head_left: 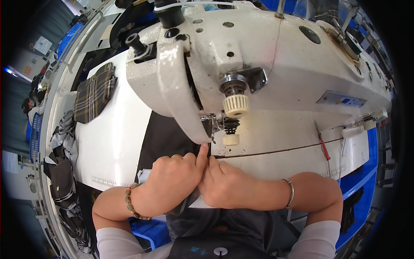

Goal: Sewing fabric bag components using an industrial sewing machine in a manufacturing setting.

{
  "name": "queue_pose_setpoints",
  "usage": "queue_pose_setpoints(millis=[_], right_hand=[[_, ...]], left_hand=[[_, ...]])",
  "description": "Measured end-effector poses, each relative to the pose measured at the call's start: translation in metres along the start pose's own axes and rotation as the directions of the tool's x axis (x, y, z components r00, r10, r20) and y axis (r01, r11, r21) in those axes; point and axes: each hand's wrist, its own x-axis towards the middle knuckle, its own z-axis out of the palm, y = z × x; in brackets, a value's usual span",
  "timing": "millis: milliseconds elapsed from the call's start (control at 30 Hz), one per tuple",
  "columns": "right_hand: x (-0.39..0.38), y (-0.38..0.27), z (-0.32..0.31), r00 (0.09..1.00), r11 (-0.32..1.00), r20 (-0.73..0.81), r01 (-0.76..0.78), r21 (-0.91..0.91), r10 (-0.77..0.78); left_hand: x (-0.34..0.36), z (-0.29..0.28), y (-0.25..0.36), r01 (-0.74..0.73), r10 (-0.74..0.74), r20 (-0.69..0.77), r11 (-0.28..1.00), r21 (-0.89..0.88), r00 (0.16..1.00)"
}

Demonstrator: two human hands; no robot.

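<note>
A piece of dark cloth [161, 136] lies on the white sewing table, its right edge running under the head of a white sewing machine [202, 64]. My left hand [179, 172] is on this cloth with its fingers curled and the index finger reaching toward the needle area. Right beside it, my right hand [224, 183] has its fingers pressed together at the cloth's edge; the fingertips of the two hands meet. Part of the cloth hangs toward my lap below the hands. The machine's front cover hides most of the needle and presser foot.
Folded plaid cloth [95, 93] rests on the table's left side. Bundled dark and grey cloth pieces [62, 177] are heaped past the left edge. Red-handled tweezers [323, 146] lie at the right, near a seam in the tabletop. A blue bin [360, 185] stands below the right edge.
</note>
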Motion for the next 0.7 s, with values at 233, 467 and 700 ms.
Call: queue_pose_setpoints(millis=[233, 467, 700], right_hand=[[-0.001, -0.002, -0.001, 1.000, 1.000, 0.006, 0.005, -0.015, -0.005], [-0.001, 0.008, 0.004, 0.991, 0.992, 0.056, -0.125, -0.017, 0.125], [0.001, -0.004, -0.006, 0.999, 0.994, 0.006, -0.045, -0.105, 0.046]], left_hand=[[0.005, 0.001, 0.000, -0.008, 0.006, -0.023, 0.998, -0.054, 1.000], [0.020, 0.011, -0.013, 0.019, -0.039, -0.149, 0.991, -0.135, 0.988], [-0.003, -0.003, -0.011, -0.084, 0.076, -0.037, 0.937, -0.338, 0.996]])
